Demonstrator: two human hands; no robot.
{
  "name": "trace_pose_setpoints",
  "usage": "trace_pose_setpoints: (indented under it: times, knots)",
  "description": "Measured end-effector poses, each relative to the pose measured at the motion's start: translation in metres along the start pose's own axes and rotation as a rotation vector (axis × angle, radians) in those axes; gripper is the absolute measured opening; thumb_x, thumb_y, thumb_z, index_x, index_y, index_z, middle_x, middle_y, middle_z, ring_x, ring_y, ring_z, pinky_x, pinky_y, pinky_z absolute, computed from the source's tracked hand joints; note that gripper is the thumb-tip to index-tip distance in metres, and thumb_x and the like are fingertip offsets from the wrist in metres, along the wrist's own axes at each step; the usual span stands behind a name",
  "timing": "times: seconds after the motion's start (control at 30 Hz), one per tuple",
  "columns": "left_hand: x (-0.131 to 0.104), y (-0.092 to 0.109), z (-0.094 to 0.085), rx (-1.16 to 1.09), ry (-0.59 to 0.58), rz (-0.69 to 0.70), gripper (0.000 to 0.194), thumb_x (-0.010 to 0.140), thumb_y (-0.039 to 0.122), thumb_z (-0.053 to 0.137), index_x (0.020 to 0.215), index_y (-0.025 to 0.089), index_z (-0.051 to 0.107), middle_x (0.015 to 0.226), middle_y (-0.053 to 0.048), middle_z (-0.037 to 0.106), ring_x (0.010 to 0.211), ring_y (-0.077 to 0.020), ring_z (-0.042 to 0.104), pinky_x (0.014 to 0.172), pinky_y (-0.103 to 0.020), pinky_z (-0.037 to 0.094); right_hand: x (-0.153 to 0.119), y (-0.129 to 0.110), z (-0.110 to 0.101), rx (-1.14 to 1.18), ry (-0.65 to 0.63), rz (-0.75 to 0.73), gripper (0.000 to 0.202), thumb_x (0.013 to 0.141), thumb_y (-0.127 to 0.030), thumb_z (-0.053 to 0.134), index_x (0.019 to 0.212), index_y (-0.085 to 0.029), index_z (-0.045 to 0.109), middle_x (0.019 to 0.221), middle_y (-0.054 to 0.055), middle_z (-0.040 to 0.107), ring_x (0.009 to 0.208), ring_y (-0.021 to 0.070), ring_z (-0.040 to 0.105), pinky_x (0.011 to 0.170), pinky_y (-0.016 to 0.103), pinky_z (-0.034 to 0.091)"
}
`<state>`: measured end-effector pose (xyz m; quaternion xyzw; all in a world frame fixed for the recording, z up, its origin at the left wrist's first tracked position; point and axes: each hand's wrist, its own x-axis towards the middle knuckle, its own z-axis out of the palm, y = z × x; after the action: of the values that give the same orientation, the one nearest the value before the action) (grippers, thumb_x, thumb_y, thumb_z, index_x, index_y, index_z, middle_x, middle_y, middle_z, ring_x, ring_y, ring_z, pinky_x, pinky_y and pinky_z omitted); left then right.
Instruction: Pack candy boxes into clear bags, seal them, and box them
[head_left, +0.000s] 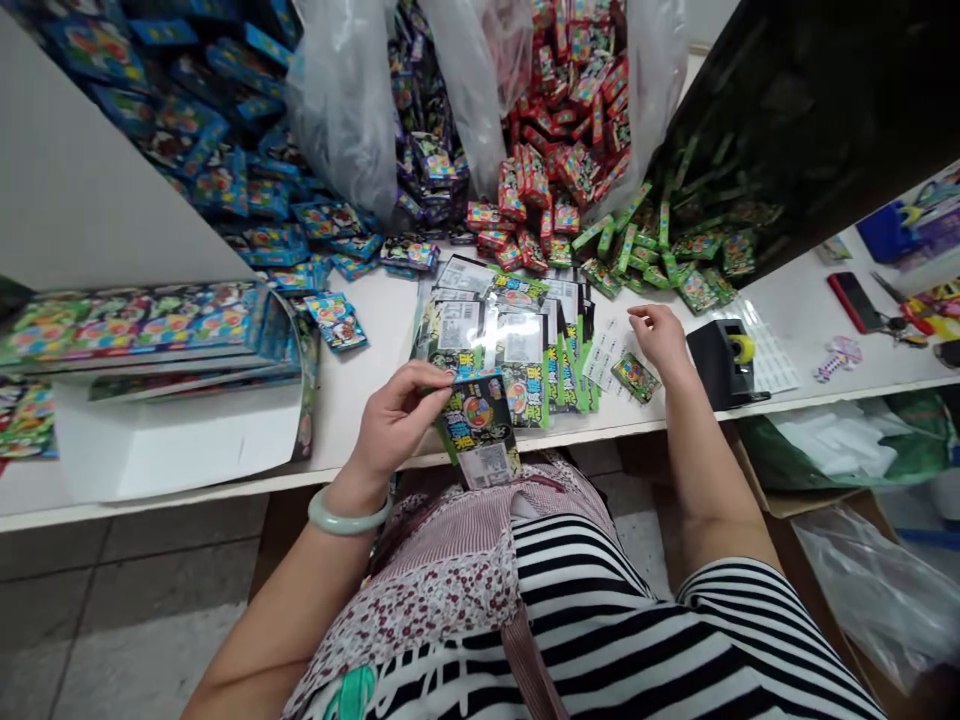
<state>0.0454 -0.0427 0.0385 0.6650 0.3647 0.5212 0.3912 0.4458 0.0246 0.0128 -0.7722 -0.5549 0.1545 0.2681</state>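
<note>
My left hand (401, 418) pinches the top edge of a printed candy pouch (482, 425) between thumb and fingers. The pouch hangs over the front edge of the table, black and green with a colourful round picture. Behind it lies a spread pile of similar flat pouches (517, 340). My right hand (658, 338) hovers near a sheet of small white stickers (606, 350), thumb and fingertips drawn together. Whether something small is between those fingertips, I cannot make out. Just below that hand, a small green candy box (634, 378) lies on the table.
Heaps of small blue boxes (262, 195), purple boxes (435, 160), red boxes (540, 185) and green boxes (637, 245) line the back. An open white carton (180, 440) with stacked packs stands at left. A black tape dispenser (721, 365) and a red phone (855, 302) are at right.
</note>
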Motion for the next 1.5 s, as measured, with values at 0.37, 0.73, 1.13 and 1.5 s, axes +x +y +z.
trace_pose_setpoints:
  times: [0.37,0.73,1.13,1.5]
  knots:
    - [0.000,0.000,0.001,0.069,-0.008,-0.060,0.004,0.086,0.022,0.066,0.090,0.022,0.067,0.089,-0.002,0.068,0.087,-0.0144,0.065,0.076,-0.028,0.053,0.015,0.000,0.015,0.078,-0.129,0.028,0.005,0.074,-0.026,0.064,0.073,-0.021,0.063,0.082,0.003,0.066,0.085,0.0210,0.061,0.088,0.038,0.047]
    - [0.003,0.000,0.010,0.056,-0.001,-0.056,0.012,0.084,0.030,0.071,0.089,0.021,0.065,0.088,-0.002,0.065,0.084,-0.0146,0.062,0.073,-0.027,0.050,-0.037,-0.074,-0.025,0.638,-0.423,-0.144,0.034,0.076,-0.052,0.072,0.078,-0.021,0.057,0.079,0.000,0.060,0.075,0.0143,0.059,0.073,0.030,0.052]
    - [0.005,0.005,0.011,0.073,-0.063,-0.036,0.006,0.091,0.024,0.058,0.089,0.020,0.062,0.084,-0.001,0.060,0.079,-0.0148,0.057,0.073,-0.029,0.046,-0.070,-0.200,0.019,0.306,-0.898,-0.505,0.019,0.081,-0.036,0.068,0.074,-0.019,0.063,0.063,-0.001,0.060,0.058,0.0121,0.049,0.056,0.027,0.036]
    - [0.006,0.004,0.021,0.104,0.017,-0.056,0.016,0.089,0.033,0.067,0.087,0.020,0.058,0.083,-0.001,0.061,0.079,-0.0144,0.057,0.074,-0.029,0.046,-0.068,-0.206,0.022,0.213,-0.794,-0.525,0.016,0.078,-0.030,0.070,0.068,-0.020,0.063,0.053,-0.005,0.052,0.052,0.0100,0.042,0.053,0.027,0.030]
